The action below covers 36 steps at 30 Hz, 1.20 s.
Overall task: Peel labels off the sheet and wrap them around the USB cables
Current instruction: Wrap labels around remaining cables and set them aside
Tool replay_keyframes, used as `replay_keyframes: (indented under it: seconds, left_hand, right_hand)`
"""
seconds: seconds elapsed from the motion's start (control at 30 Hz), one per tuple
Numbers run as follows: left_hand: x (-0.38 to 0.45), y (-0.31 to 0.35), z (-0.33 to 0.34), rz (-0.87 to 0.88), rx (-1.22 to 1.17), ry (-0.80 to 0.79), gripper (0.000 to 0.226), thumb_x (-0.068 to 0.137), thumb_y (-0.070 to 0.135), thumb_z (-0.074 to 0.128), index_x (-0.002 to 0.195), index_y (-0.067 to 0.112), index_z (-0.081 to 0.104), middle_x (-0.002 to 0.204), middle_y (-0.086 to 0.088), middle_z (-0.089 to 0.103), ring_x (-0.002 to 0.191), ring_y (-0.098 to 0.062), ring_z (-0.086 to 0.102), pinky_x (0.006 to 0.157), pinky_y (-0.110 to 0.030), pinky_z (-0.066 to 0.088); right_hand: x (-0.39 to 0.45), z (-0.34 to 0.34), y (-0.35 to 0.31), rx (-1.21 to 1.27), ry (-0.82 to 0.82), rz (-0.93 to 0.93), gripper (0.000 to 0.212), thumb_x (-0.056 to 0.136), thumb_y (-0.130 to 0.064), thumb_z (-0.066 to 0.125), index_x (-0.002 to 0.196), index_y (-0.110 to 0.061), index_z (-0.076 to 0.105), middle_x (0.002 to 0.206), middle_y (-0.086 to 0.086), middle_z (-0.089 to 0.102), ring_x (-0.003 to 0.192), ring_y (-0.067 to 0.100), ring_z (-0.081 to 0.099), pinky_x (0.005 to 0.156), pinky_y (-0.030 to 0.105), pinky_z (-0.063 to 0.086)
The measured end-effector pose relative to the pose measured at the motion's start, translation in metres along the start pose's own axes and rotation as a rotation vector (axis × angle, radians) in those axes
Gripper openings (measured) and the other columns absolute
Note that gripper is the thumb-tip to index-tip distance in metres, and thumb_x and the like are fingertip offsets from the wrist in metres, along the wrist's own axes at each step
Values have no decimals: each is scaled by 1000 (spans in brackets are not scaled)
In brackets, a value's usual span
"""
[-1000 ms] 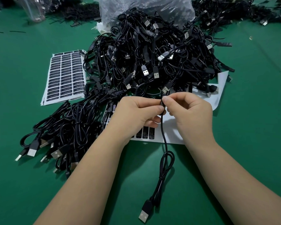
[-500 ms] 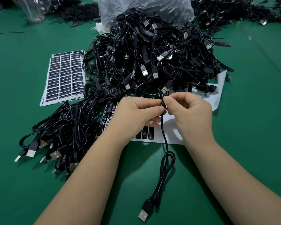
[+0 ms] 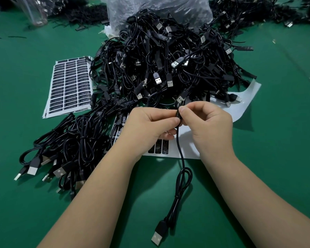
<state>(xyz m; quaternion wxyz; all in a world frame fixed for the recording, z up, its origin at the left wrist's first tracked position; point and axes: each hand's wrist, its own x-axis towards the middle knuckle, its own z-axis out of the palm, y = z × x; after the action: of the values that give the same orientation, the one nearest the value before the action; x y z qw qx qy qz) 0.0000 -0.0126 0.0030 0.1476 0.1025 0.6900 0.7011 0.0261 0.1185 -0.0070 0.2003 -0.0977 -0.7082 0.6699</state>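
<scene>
A crinkled clear plastic bag (image 3: 159, 8) sits on the green table (image 3: 284, 140), with a clear cup (image 3: 35, 10) far left.

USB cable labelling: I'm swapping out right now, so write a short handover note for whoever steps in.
Left hand and right hand both pinch the label onto one USB cable, whose plug trails toward you.
Part-used sheet lies under the hands; full sheet far left.
Labelled cables lie left; big pile behind appears undone.
Left: finish this wrap, then the pile.
</scene>
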Motion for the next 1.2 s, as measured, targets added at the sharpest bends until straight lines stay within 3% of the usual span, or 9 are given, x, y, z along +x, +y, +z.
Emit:
replay_keyframes:
  seconds: [0.33,0.47,0.6,0.67,0.87,0.97,1.1,1.2]
  left_hand:
    - [0,-2,-1,14,18,-3,24,86,-2,63,89,18,77,77,1,74,63,-6,64,60,-21,55]
    - [2,-4,-3,-16,16,13,20,87,1,64,92,16,77,80,-5,74,66,-9,63,61,-22,55]
    - [3,-3,-2,-48,-4,8,26,87,3,62,84,23,79,75,-2,74,61,-8,62,58,-22,54]
    - [2,-2,-2,-57,5,9,28,88,4,62,82,27,79,75,-1,74,60,-7,62,58,-22,54]
    - [3,-3,-1,-83,7,66,16,89,11,63,86,15,78,81,-10,73,69,-17,62,66,-35,60]
    - [2,-2,0,-90,21,91,16,89,20,64,85,11,77,84,-15,73,72,-23,63,68,-36,60]
    - [1,1,1,-83,43,123,16,89,18,65,85,8,76,81,-17,72,65,-21,61,61,-31,58]
    - [1,1,3,-26,144,169,15,88,14,64,78,8,75,60,-4,67,51,-11,58,48,-23,52]
  right_hand:
    - [0,0,0,60,-32,29,12,81,-9,71,78,-19,65,68,-6,68,65,6,64,64,17,51]
    - [4,-3,1,190,-28,131,32,80,-8,73,93,-22,47,71,-3,71,64,10,64,66,20,53]
    - [8,-1,2,344,-9,238,9,91,-9,56,91,-18,58,67,-1,68,57,11,60,60,24,52]
    - [9,-2,1,348,-37,258,18,94,-9,50,90,-18,65,68,-1,67,58,10,58,58,23,51]
    - [4,-1,0,192,-208,202,18,89,-11,61,91,-23,75,80,-6,69,72,9,60,66,22,50]
    - [3,-2,0,135,-220,133,18,89,-10,64,92,-25,74,74,-11,68,67,5,57,67,17,49]
    - [4,-2,2,155,-220,136,20,88,-10,64,88,-26,74,69,-11,67,65,5,55,65,16,48]
    - [4,0,5,147,-214,146,22,88,-10,64,84,-28,76,68,-12,67,64,4,55,65,17,48]
